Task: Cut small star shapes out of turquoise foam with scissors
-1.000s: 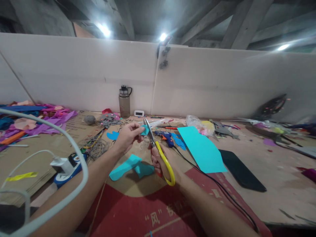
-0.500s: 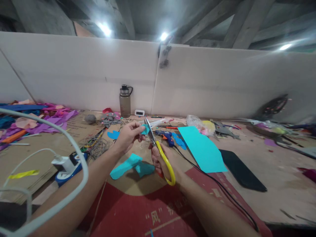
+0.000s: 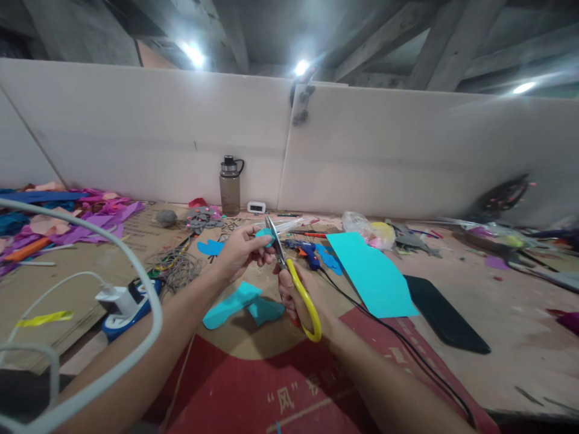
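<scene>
My left hand (image 3: 242,252) pinches a small teal foam piece (image 3: 266,237) above the table. My right hand (image 3: 296,292) grips yellow-handled scissors (image 3: 294,280), whose blades point up and meet the teal piece at its right edge. Below my hands lie teal foam offcuts (image 3: 239,304) on the cardboard. A larger teal sheet (image 3: 371,274) lies to the right.
A blue glue gun (image 3: 307,252) with a black cord lies behind the scissors. A dark bottle (image 3: 228,187) stands by the white wall. A black sheet (image 3: 446,313), wire tangle (image 3: 178,268), white charger (image 3: 113,298) and purple scraps (image 3: 81,220) lie around.
The teal piece has turned slightly in my left hand against the blades. Both hands stay in nearly the same place.
</scene>
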### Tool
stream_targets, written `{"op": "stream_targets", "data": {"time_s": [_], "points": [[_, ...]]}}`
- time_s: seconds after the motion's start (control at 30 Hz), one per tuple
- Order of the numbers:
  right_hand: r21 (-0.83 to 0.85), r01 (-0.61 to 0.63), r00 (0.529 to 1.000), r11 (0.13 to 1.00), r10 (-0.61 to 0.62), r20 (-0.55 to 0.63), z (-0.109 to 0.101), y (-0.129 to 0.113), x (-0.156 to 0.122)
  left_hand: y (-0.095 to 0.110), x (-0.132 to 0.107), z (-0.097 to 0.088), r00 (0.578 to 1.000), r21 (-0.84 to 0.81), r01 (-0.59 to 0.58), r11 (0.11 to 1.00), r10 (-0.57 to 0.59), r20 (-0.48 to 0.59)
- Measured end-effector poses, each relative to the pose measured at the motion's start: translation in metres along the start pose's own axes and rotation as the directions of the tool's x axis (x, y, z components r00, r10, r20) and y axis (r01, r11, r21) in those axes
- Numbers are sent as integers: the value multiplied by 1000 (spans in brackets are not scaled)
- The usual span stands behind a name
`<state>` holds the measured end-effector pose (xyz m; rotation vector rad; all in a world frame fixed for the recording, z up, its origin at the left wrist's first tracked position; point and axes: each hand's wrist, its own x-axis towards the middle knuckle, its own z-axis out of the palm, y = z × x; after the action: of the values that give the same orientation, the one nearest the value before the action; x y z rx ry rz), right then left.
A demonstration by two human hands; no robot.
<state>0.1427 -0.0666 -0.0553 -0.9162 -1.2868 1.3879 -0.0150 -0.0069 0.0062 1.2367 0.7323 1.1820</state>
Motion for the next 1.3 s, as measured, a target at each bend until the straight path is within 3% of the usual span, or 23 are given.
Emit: {"op": "stream_targets", "data": {"time_s": [0.43,0.83,1.07,1.3], "points": [[14,2,1000,1000,-2,4,0,1,1,-4,2,-5,1000,11,-10,1000,10,-17],[-21,-19,1000,1000,19,-19,2,-4,-2,-1,4,-6,993,17,-29,999,31,-113],[-85,54,998,995,-53,18,-6,9,6,-2,3,-6,983,24,-71,997,74,-169],[-53,45,998,998,-43,43,-6,8,7,-4,1,1,989,36,-60,998,64,-130]]}}
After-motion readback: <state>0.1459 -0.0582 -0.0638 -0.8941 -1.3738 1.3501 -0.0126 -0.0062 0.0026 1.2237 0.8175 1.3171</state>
